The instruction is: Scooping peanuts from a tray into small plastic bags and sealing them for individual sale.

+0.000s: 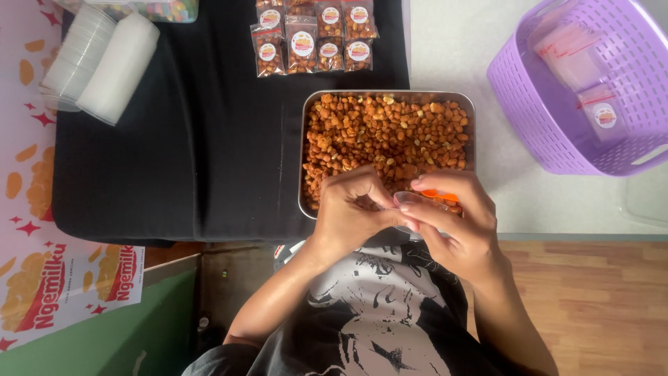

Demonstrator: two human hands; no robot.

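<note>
Hands at centre frame, seen from above. We see the left hand (351, 212) and the right hand (456, 216) drawn close together over the near edge of a rectangular metal tray (303, 150), fingers curled inward and pinching a small clear plastic pouch (410, 200) between them; the pouch is thin, glossy and nearly transparent, and an orange strip shows just beside the right fingertips. The tray, shiny and round-cornered, is filled with a lumpy layer of orange-brown coated nuts (390, 132). It rests on a matte black cloth (195, 139) covering the table. At upper centre we note a cluster of filled pouches (313, 35), each with a round label, lying flat on the cloth. At upper left lie two sleeves of stacked translucent plastic cups (97, 59), cylindrical and on their sides. At upper right stands a lilac plastic basket (515, 83) with slotted walls, holding empty flat pouches. A printed paper banner (42, 292) occupies the lower left.
</note>
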